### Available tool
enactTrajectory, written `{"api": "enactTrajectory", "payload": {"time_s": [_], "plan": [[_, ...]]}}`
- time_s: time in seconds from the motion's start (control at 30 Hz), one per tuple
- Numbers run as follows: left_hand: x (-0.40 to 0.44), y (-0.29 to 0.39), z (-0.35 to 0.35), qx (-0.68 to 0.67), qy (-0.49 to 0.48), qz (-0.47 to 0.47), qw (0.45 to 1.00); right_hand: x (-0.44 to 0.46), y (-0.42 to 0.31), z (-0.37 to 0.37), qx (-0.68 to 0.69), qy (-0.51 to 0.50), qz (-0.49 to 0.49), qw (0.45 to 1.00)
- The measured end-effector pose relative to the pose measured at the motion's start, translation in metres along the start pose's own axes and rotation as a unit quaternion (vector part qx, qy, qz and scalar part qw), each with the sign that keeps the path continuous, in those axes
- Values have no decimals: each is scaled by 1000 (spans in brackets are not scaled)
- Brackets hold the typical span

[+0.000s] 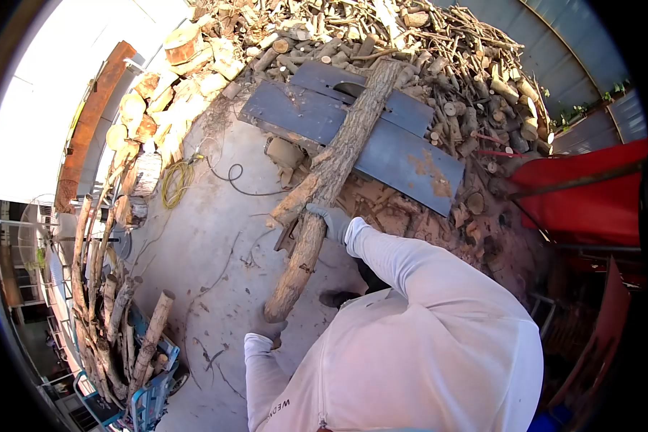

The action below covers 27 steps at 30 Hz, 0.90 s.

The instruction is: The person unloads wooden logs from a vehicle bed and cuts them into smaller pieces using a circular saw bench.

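A long, rough-barked log (352,137) with a forked stub lies slantwise across a blue metal saw table (410,167). Its near end sticks out past the table towards my body. My left hand (268,327), in a grey glove, is closed around that near end, partly hidden by the wood. Farther up, my right hand (330,220), also gloved, wraps over the log's side just below the fork. Part of a dark round saw blade (348,88) rises from the table beside the log's far part.
Behind the table is a large heap of cut firewood (475,86). Split logs (183,93) are stacked at the upper left. A cart (151,392) holds upright branches. A yellow cable coil (174,183) and black cord lie on the concrete. Red sheeting (583,191) stands at right.
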<state>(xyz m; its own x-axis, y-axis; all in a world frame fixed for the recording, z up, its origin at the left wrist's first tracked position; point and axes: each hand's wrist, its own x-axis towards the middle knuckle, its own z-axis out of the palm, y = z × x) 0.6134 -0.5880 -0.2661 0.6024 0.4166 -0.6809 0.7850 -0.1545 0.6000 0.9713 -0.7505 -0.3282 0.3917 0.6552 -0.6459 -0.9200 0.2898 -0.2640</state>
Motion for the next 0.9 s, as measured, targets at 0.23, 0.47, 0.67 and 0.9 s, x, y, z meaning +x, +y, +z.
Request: {"api": "enactTrajectory", "payload": {"time_s": [0.23, 0.47, 0.67, 0.9], "plan": [[-43, 24, 38, 147, -46, 42, 987, -88, 11, -79, 57, 60, -43, 996], [-37, 20, 77, 206, 58, -40, 976, -117, -21, -85, -40, 142, -200, 969], [-42, 40, 110, 154, 166, 40, 973, -109, -53, -80, -114, 149, -217, 958], [-32, 65, 90, 1, 39, -25, 999, -99, -79, -55, -264, 242, -171, 918]]}}
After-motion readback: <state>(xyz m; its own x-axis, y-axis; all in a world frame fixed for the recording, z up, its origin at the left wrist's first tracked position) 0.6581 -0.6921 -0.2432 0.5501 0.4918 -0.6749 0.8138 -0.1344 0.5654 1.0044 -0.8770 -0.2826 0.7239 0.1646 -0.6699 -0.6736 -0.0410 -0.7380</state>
